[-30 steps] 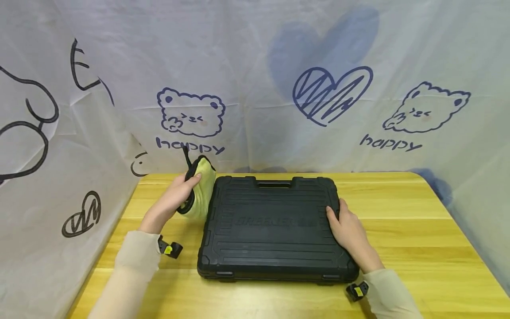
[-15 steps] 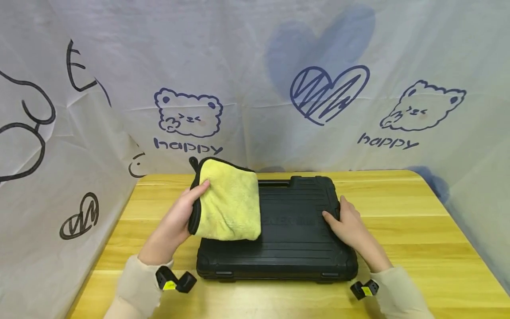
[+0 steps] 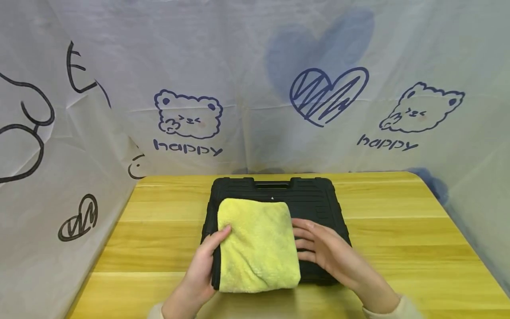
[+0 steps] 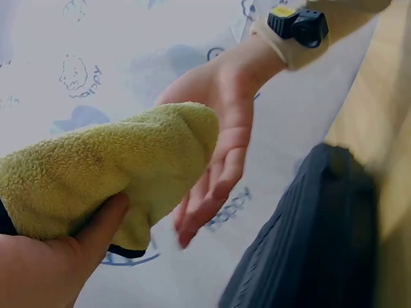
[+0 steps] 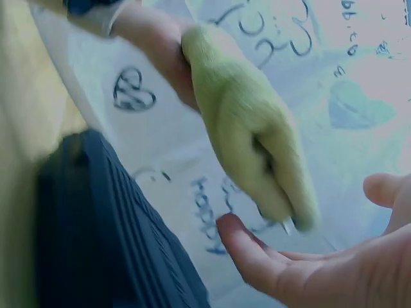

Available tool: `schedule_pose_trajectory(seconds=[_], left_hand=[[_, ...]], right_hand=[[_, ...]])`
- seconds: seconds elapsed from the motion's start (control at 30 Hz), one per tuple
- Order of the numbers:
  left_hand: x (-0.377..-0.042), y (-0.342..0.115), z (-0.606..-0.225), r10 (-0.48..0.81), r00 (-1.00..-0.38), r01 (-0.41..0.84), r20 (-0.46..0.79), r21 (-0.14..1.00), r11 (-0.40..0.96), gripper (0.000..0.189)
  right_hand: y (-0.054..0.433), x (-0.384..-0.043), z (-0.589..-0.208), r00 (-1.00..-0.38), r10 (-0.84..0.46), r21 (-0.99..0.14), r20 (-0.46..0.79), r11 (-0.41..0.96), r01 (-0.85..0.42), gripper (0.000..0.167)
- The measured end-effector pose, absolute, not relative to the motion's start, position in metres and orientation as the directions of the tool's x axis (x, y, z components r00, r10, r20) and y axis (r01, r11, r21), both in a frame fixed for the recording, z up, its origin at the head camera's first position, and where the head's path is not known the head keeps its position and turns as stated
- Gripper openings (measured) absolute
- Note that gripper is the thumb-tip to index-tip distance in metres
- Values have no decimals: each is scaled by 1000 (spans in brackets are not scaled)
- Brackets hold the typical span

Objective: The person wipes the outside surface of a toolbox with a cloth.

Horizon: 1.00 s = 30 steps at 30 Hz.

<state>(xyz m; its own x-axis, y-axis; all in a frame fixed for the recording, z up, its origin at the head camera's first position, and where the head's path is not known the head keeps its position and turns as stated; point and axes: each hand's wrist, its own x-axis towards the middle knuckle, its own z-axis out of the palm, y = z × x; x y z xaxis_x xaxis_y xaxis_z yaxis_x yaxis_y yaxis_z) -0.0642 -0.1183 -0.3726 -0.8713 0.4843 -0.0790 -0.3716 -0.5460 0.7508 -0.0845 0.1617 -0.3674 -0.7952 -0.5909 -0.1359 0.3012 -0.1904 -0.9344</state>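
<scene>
A folded yellow towel with dark edging hangs above the black case in the head view. My left hand grips its left side, thumb on the front face and fingers hidden behind. In the left wrist view the thumb presses into the plush towel. My right hand is beside the towel's right edge, fingers extended toward it. The right wrist view has this right hand with thumb and fingers spread, holding nothing, near the towel's folded end. The black hard case lies flat on the table, partly covered by the towel in view.
The yellow wood-grain table runs up to a white cloth backdrop with blue drawings. Another cloth wall borders the left side. The case's handle faces the back edge.
My left hand has brought the towel rightward and toward me, over the case, turning its broad face to view. My right hand has left the case's right edge and moved to the towel.
</scene>
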Motion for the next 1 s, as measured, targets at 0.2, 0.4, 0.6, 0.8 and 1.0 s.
schedule_pose_trajectory(seconds=[0.2, 0.4, 0.6, 0.8, 1.0], left_hand=[[-51, -105, -386, 515, -851, -427, -105, 710, -560, 27], [-43, -92, -394, 541, -831, -466, -131, 695, -547, 38], [-38, -89, -398, 582, -781, -513, -227, 764, -390, 54], [-39, -92, -401, 561, -799, -452, -217, 832, -322, 67], [-43, -93, -399, 506, -829, -433, -239, 846, -311, 90]], right_hand=[[153, -66, -379, -753, -644, -866, -130, -297, 404, 44], [146, -55, -386, -821, -499, -827, -278, -310, 469, 58], [144, -47, -393, -888, -335, -872, -315, -268, 410, 67], [147, -44, -398, -919, -271, -891, -285, -280, 359, 60], [157, -48, -394, -947, -190, -911, -258, -278, 304, 59]])
